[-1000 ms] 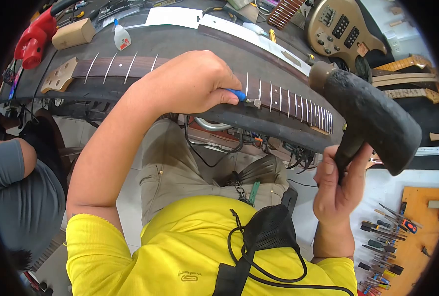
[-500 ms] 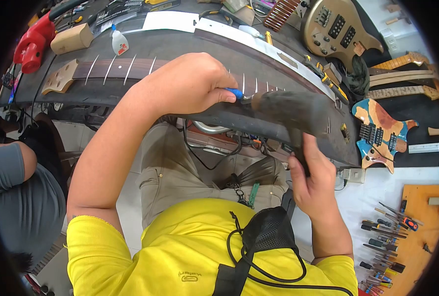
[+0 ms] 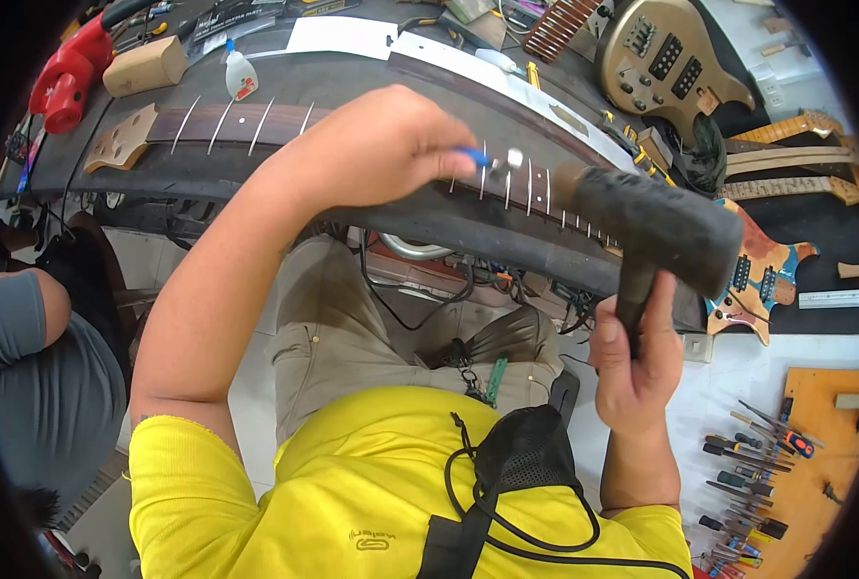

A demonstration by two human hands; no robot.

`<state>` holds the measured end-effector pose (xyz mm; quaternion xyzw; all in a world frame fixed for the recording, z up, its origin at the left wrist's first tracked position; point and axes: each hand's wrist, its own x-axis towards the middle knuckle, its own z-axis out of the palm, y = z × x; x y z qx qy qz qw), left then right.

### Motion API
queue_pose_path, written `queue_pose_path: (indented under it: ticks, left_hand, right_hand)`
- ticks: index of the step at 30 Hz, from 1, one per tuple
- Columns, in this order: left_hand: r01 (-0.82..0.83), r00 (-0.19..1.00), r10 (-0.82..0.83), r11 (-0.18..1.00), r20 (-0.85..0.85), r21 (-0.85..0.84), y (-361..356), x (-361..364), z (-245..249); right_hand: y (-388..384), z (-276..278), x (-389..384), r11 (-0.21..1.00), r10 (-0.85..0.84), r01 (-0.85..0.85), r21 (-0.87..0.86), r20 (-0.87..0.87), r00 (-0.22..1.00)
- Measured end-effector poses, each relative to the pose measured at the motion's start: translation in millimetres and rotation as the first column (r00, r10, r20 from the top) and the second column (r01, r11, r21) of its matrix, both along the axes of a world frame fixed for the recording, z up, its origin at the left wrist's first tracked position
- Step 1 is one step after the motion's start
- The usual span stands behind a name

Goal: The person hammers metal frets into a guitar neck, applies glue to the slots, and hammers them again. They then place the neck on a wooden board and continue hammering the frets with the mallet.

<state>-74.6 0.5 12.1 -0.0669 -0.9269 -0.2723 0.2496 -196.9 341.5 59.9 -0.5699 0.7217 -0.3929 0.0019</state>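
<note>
Across the workbench [image 3: 285, 193] lies a guitar neck [image 3: 180, 125] with a dark fretboard, pale metal frets and a light wooden headstock at the left. My left hand [image 3: 405, 140] is closed over the fretboard and pinches a small blue-handled tool [image 3: 475, 154] with a shiny end at its right. My right hand [image 3: 637, 362] is wrapped round the handle of a black mallet [image 3: 666, 227]. The mallet's head is raised near the right part of the neck, apart from the blue-handled tool.
Behind the neck stand a glue bottle [image 3: 240, 75], a wooden block [image 3: 146, 67] and a red tool [image 3: 68, 87]. Guitar bodies [image 3: 669, 53] lie at the right. A co-worker [image 3: 43, 367] in grey is at the left edge.
The mallet and my right hand have moved right, so the mallet's head is now apart from the blue-handled tool. My left hand has shifted slightly and still holds that tool.
</note>
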Motion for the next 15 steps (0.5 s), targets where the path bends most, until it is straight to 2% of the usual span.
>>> queue_pose_path:
  ticks: [1,2,3,4,6,8,10,12,13,14,15]
  left_hand:
    - [-0.036,0.999,0.037,0.992,-0.007,0.120,-2.5,-0.7,1.4]
    - [-0.071,0.997,0.076,0.968,-0.012,0.240,-4.5,-0.4,2.7]
    - [-0.074,0.997,0.081,0.957,-0.015,0.280,-5.0,2.0,6.4]
    - [-0.078,0.996,0.087,0.955,-0.017,0.287,-4.8,0.7,2.7]
    - [-0.105,0.976,0.157,0.944,-0.148,0.313,-3.2,-5.4,-4.5]
    - [-0.151,0.971,0.199,0.939,-0.130,0.308,-5.3,-8.7,-6.9]
    - [-0.198,0.963,0.244,0.930,-0.117,0.309,-6.1,-13.8,-5.2]
    - [-0.291,0.955,0.296,0.941,-0.008,0.171,-6.6,-21.9,0.6]
    - [-0.316,0.941,0.291,0.938,0.172,0.144,-0.2,-17.8,18.1]
    - [-0.329,0.938,0.303,0.930,0.165,0.164,2.1,-20.6,15.4]
    - [-0.319,0.940,0.307,0.945,0.151,0.066,3.4,-23.7,11.2]
  right_hand:
    - [-3.3,0.0,-6.0,0.999,0.012,-0.007,0.044,-0.117,0.993]
    - [-6.0,1.8,-3.3,0.999,0.014,-0.009,0.047,-0.121,0.993]
    - [-10.9,4.6,2.3,0.998,-0.062,0.060,0.027,0.097,0.993]
    - [-15.5,5.4,6.8,0.991,-0.131,0.130,0.027,0.311,0.941]
    - [-20.7,2.5,7.5,0.988,-0.155,0.153,0.034,0.357,0.921]
    - [-22.0,-3.3,6.3,0.982,-0.184,0.180,0.054,0.470,0.863]
    - [-24.1,-8.7,5.4,0.978,-0.205,0.171,0.116,0.444,0.872]
    - [-24.2,-13.8,3.4,0.970,-0.224,0.160,0.184,0.407,0.886]
    - [-23.4,-16.2,1.6,0.964,-0.222,0.153,0.217,0.339,0.914]
    - [-22.9,-16.2,0.6,0.957,-0.217,0.149,0.250,0.269,0.938]
    - [-24.7,-15.8,3.3,0.954,-0.227,0.166,0.251,0.237,0.945]
